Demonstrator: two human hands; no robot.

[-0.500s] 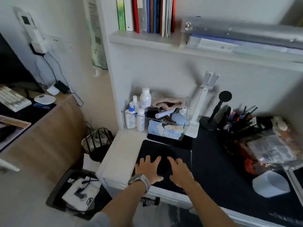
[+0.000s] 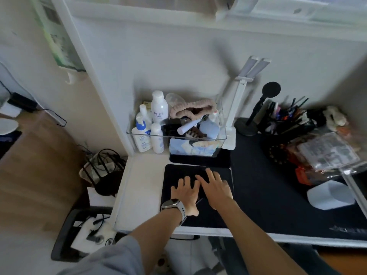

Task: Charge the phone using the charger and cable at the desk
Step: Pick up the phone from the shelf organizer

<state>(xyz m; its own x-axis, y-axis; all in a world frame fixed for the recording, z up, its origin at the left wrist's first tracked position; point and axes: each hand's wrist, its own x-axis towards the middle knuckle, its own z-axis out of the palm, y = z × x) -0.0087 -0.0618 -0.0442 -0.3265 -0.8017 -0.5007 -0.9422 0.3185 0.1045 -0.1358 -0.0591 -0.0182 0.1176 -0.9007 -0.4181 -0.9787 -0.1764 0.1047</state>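
Both my hands lie flat, fingers spread, on a small black pad (image 2: 172,175) at the white desk's (image 2: 139,185) left end. My left hand (image 2: 183,192), with a watch on its wrist, is beside my right hand (image 2: 215,188); neither holds anything. No phone shows plainly; a dark flat thing may lie under my palms, but I cannot tell. A black adapter with a cable (image 2: 23,103) sits on the wooden desk at far left. Cables and small black items lie on a white sheet in a floor tray (image 2: 93,233).
Just behind my hands stands a clear organiser (image 2: 178,135) of bottles and toiletries, with a white lamp (image 2: 240,100), black stand (image 2: 256,114) and pen holder (image 2: 286,120) to its right. Plastic packets (image 2: 325,151) and a white object (image 2: 331,195) lie right. A wire basket (image 2: 103,169) stands on the floor.
The view has tilted down and closer to the desk. Both hands stay flat on the black pad, drawn nearer together.
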